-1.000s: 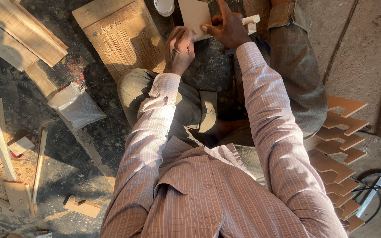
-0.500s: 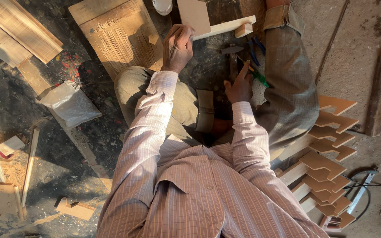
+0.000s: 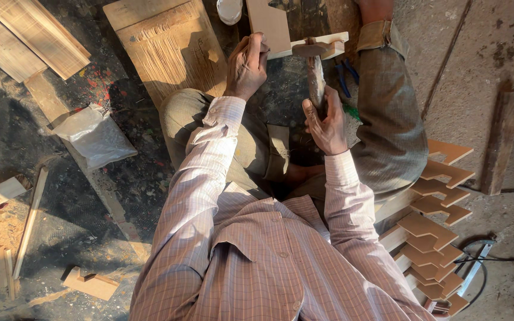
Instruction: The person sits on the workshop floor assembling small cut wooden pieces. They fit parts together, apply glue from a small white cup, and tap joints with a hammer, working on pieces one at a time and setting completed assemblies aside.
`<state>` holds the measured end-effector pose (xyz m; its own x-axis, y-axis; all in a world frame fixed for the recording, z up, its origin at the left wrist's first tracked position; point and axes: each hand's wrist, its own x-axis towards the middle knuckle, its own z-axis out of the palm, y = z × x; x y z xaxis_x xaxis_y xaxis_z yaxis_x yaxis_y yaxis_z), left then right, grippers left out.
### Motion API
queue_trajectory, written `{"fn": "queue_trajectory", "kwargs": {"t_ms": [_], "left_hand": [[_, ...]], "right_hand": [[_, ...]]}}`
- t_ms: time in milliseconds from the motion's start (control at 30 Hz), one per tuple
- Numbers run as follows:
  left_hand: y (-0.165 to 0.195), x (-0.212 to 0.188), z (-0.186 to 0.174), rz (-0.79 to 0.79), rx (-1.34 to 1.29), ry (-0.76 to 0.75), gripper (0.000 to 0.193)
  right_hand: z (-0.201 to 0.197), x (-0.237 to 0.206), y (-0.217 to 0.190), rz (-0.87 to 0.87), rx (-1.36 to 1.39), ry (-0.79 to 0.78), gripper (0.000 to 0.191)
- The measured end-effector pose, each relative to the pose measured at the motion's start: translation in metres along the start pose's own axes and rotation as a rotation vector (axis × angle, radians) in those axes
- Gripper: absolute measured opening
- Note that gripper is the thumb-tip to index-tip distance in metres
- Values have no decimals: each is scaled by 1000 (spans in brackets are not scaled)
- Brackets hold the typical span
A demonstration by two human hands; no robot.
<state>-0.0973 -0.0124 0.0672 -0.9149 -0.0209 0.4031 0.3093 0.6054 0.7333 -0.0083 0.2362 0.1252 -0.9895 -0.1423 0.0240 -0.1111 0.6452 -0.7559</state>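
My left hand (image 3: 246,66) is closed with its fingertips pinched on the edge of a pale wooden piece (image 3: 272,24), a flat board joined to a short strip (image 3: 333,41). Whether a nail sits between the fingers I cannot tell. My right hand (image 3: 326,123) grips the wooden handle of a hammer (image 3: 315,74). The hammer's head rests against the strip, just right of my left hand. Both arms wear striped pink sleeves. My knees in olive trousers (image 3: 388,113) are folded below the work.
A ribbed wooden board (image 3: 171,50) lies left of my left hand. Planks (image 3: 31,35), a clear plastic bag (image 3: 93,135) and wood scraps (image 3: 90,284) cover the floor at left. Zigzag-cut brown boards (image 3: 432,223) are stacked at right, with a cable (image 3: 495,257). Blue-handled pliers (image 3: 346,74) lie near the hammer.
My right hand left the wooden piece, dropped to my lap, and now holds the hammer raised to the strip. My left hand kept its pinch on the piece.
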Motion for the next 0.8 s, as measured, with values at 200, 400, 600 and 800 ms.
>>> {"fn": "queue_trajectory", "kwargs": {"t_ms": [200, 400, 600, 800], "left_hand": [[-3, -2, 0, -16, -7, -12, 43], [-6, -4, 5, -47, 25, -2, 44], [-6, -4, 5, -13, 19, 2, 45], [-4, -3, 4, -45, 4, -22, 44]], "right_hand": [[1, 34, -44, -285, -219, 35, 60], [1, 41, -46, -130, -469, -161, 66], [5, 39, -40, -295, -357, -1, 66], [7, 40, -36, -226, -413, -70, 65]]}}
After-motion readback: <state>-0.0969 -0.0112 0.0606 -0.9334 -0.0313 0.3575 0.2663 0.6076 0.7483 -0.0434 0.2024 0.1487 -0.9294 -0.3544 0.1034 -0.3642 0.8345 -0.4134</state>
